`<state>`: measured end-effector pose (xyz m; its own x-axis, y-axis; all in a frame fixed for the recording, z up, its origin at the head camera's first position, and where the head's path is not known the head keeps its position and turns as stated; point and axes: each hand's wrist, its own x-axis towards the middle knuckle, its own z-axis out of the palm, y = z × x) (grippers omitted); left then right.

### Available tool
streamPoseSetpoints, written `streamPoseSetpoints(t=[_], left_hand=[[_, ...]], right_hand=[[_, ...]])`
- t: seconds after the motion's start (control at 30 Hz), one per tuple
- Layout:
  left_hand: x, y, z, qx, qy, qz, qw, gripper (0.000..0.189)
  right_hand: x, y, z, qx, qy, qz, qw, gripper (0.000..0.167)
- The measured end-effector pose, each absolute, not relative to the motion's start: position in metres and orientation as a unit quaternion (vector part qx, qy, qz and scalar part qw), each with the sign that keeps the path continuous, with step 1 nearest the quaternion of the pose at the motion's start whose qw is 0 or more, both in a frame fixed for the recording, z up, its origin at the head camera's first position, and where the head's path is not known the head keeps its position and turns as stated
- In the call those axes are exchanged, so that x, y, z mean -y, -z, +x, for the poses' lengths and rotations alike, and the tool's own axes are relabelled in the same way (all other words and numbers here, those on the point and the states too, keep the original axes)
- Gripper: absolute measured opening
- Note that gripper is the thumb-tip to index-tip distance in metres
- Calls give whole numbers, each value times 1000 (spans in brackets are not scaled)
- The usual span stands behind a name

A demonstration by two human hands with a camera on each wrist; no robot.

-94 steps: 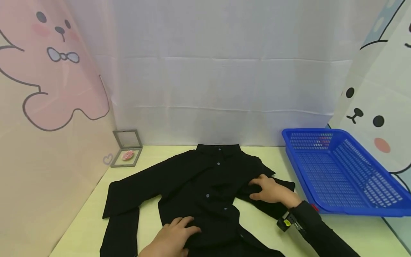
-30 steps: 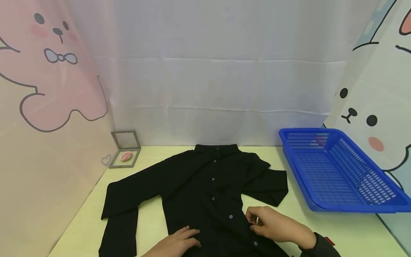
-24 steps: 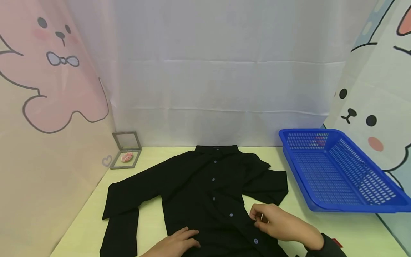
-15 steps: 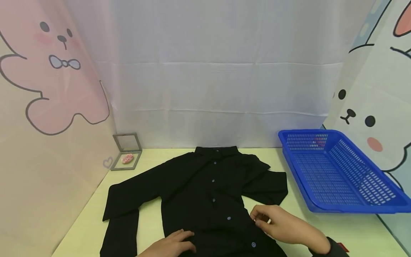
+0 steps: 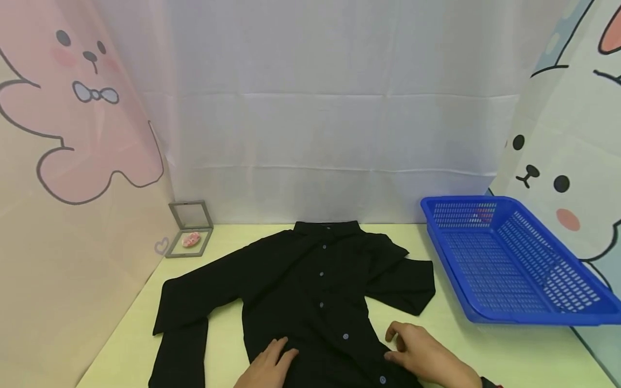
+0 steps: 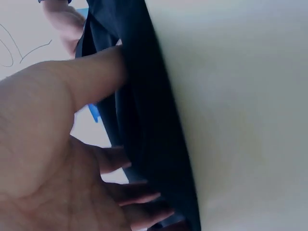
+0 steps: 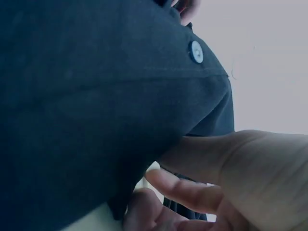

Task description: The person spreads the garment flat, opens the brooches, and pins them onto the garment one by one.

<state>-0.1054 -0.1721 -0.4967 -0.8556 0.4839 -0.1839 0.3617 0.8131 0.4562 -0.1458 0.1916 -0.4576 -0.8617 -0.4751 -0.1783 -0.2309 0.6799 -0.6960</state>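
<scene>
A black long-sleeved button-up shirt (image 5: 301,291) lies front up on the table, collar away from me and both sleeves bent. My left hand (image 5: 267,366) rests on the lower front with its fingers spread. The left wrist view shows its thumb (image 6: 96,74) and fingertips partly hidden by black cloth. My right hand (image 5: 429,355) is at the shirt's lower right side edge, thumb touching the cloth and index finger apart from it. Seen from the right wrist, its loosely bent fingers (image 7: 187,192) are under the cloth edge and the thumb tip is hidden.
A blue perforated plastic basket (image 5: 519,258) stands at the right. In the back left corner, a small grey hinged frame (image 5: 189,243) has a pink piece inside. A white curtain (image 5: 310,113) hangs behind the pale yellow table (image 5: 514,350), with cartoon-printed cloth at both sides.
My right hand has moved from the right sleeve down to the shirt's side edge, and its finger and thumb have just parted. The left hand has shifted slightly. The right sleeve lies more neatly folded.
</scene>
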Motion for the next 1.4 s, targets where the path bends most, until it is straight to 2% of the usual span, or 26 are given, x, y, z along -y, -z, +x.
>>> streamPoseSetpoints(t=[0.1, 0.37, 0.7, 0.9, 1.07, 1.3, 1.4], left_hand=[[171, 498, -104, -944, -206, 213, 142, 99], [180, 495, -109, -946, -186, 226, 142, 106], [205, 487, -117, -939, -178, 221, 196, 110], [220, 482, -120, -935, -169, 227, 215, 108], [231, 477, -117, -934, -177, 215, 224, 110], [234, 468, -114, -947, -151, 145, 244, 113], [236, 467, -114, -954, -132, 110, 245, 115]], right_hand=[[-190, 457, -145, -905, 336, -202, 165, 17], [-196, 442, -147, -900, 353, -185, 177, 15], [-225, 413, -149, -938, 316, -121, 77, 13], [-238, 405, -145, -953, 284, -77, 70, 12], [-253, 416, -142, -955, 259, -74, 127, 14], [-270, 446, -131, -929, 220, -51, 293, 20], [-265, 444, -122, -919, 209, -12, 333, 20]])
